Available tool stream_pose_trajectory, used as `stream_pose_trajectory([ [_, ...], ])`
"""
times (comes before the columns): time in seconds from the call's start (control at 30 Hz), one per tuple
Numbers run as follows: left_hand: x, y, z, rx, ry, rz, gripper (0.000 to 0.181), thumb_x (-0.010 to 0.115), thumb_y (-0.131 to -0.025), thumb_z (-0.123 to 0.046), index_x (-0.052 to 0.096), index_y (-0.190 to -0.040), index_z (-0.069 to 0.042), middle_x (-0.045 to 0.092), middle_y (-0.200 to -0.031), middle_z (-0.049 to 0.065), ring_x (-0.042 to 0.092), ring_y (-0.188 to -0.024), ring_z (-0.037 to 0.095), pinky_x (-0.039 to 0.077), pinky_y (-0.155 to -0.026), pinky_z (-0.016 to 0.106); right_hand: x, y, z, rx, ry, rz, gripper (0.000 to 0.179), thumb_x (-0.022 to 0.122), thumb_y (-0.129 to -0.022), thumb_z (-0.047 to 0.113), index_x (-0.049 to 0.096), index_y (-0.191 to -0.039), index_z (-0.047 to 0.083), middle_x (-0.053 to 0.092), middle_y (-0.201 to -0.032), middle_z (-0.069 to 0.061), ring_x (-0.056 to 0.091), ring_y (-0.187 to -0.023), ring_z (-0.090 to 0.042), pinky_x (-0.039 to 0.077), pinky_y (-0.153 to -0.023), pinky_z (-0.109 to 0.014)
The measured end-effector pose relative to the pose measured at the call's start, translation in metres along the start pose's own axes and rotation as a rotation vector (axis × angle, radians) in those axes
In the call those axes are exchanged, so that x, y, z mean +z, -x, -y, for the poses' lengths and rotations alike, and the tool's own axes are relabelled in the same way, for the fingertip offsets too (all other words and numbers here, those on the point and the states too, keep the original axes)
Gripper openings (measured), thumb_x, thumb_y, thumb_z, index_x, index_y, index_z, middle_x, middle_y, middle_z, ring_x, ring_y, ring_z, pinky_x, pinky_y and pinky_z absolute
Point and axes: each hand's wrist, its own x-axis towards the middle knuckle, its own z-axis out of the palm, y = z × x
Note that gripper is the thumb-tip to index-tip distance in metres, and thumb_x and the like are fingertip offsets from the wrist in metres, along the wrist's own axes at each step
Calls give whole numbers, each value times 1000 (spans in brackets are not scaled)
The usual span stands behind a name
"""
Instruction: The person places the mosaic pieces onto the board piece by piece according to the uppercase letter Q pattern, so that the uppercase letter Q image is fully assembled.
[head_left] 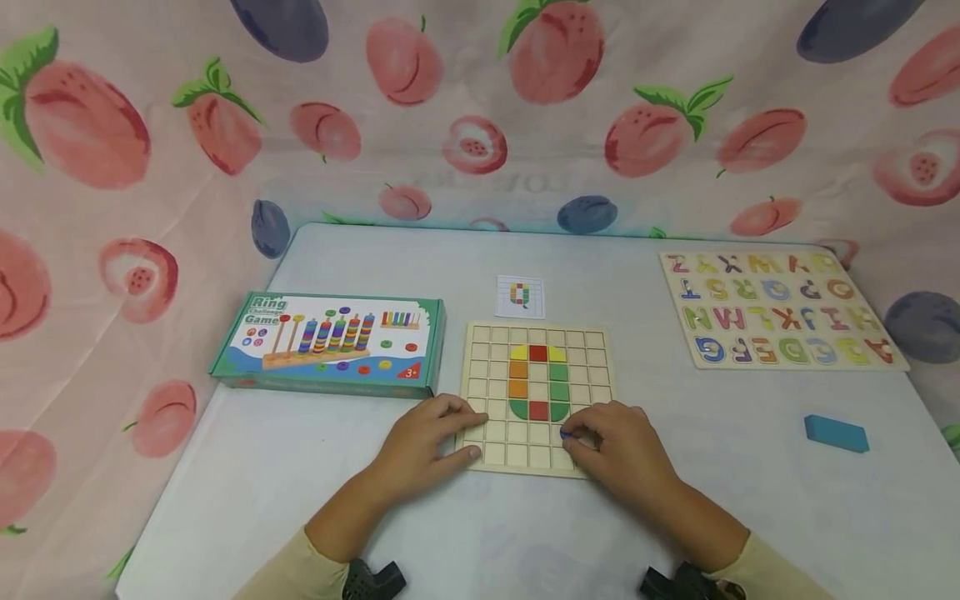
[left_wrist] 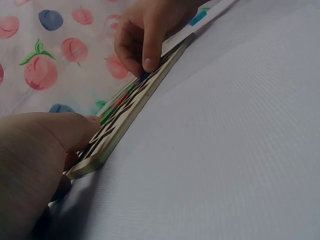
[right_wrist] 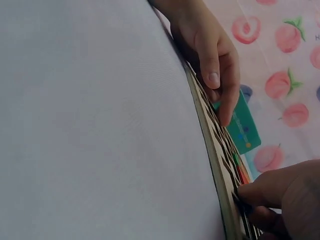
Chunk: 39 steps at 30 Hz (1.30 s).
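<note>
A wooden grid board (head_left: pixel 540 457) lies on the white table, with red, yellow, orange and green pieces (head_left: pixel 558 392) set in a ring in its cells. My left hand (head_left: pixel 427 442) rests on the board's left edge; in the left wrist view the thumb lies on top of the rim. Between thumb and forefinger, my right hand (head_left: pixel 618 446) pinches a small blue piece (head_left: pixel 565 432) over the lower right cells, just below the green corner piece. The fingers hide most of that piece. A pattern card (head_left: pixel 521 297) with a similar coloured ring lies behind the board.
To the left lies a green Ring Game box (head_left: pixel 330 342). A wooden alphabet board (head_left: pixel 780 310) is at the back right, and a blue block (head_left: pixel 836 433) sits nearer on the right. Fruit-print cloth (head_left: pixel 472 83) hangs behind the table.
</note>
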Motion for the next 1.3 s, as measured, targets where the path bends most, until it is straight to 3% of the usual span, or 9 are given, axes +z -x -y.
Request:
stream_pose_trajectory([
  [0.2,1,-2,1,12,-1,-5,43,83,-94,-32,77,-135,-22,62,-122,-7,55,-106,10,51,-89,35,0,-6,4,24,-9,20,16,90,-82,14,82,-89,25,74,-89,16,62,-87,-10,41,-79,-40],
  [0.57,2,-3,2,22,-2,-1,42,82,-94,-33,77,-134,-21,62,-123,-7,55,-107,11,51,-91,36,4,-7,1,-21,-37,19,17,87,-85,11,84,-91,27,76,-95,14,66,-96,-15,42,-81,-41],
  [1.0,2,1,3,1,2,-9,42,83,-94,-33,77,-134,-22,62,-121,-8,55,-108,10,51,-90,36,9,-11,4,1,-44,38,17,86,-84,12,82,-88,28,76,-94,15,66,-94,-12,40,-82,-41],
  [1.3,0,7,-2,2,49,-40,39,82,-95,-27,77,-133,-18,63,-126,-7,61,-115,11,54,-96,37,1,-8,0,-36,-144,13,17,82,-88,9,79,-95,24,70,-96,17,58,-90,-12,46,-83,-41],
])
